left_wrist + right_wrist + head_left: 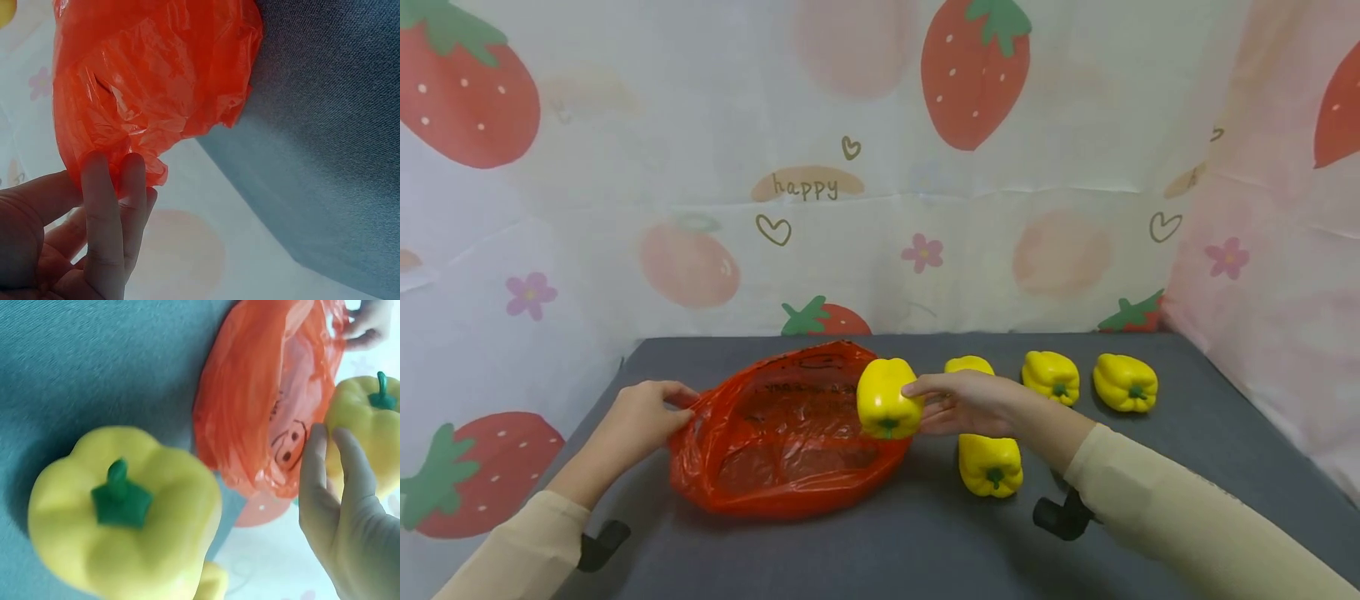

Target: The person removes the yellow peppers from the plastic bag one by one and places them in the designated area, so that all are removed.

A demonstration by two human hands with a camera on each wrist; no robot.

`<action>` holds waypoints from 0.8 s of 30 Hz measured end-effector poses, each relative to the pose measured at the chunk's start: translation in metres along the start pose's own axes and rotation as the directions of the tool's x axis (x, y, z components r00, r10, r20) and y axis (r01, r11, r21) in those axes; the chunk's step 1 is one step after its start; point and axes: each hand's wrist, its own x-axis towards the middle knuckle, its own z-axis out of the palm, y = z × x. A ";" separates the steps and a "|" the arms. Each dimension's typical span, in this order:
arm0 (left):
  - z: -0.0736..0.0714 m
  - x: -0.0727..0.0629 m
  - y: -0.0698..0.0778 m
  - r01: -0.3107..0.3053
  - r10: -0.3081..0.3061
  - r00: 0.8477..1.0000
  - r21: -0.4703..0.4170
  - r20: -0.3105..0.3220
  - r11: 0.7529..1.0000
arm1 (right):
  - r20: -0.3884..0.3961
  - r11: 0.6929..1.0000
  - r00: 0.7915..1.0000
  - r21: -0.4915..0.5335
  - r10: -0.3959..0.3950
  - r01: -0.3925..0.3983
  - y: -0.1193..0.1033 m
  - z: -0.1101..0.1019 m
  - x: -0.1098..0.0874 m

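A red plastic bag (797, 483) lies on the grey table with its mouth spread wide. My left hand (651, 417) pinches the left edge of the bag; in the left wrist view the fingers (103, 212) bunch the thin plastic against the thumb. Above the right rim of the bag, my right hand (966, 402) holds a yellow bell pepper (887, 400) with a green stem. In the right wrist view that held pepper (365, 428) sits beside the bag (250, 406), between fingers and a thumb that is partly hidden.
Another yellow pepper (991, 467) rests just below the right hand, and one (970, 364) is partly hidden behind it. Two more peppers, a nearer one (1051, 377) and a farther one (1125, 383), stand at the right. A strawberry-print cloth (970, 283) hangs behind the table (760, 558).
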 end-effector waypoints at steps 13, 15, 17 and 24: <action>-0.002 0.001 0.001 0.008 -0.008 1.000 -0.014 0.010 1.000 | 0.009 0.998 1.000 -0.056 0.004 -0.003 0.002 -0.033 -0.024; -0.001 0.001 0.001 0.011 -0.011 1.000 -0.017 0.011 1.000 | 0.021 0.998 1.000 -0.061 0.003 -0.002 0.002 -0.038 -0.027; -0.001 0.000 0.001 0.012 -0.012 1.000 -0.019 0.012 1.000 | 0.034 0.998 0.999 -0.065 0.001 0.001 0.002 -0.042 -0.031; -0.001 -0.001 0.002 0.011 -0.011 1.000 -0.008 0.004 1.000 | 0.053 0.997 0.999 -0.080 -0.011 0.015 0.004 -0.056 -0.041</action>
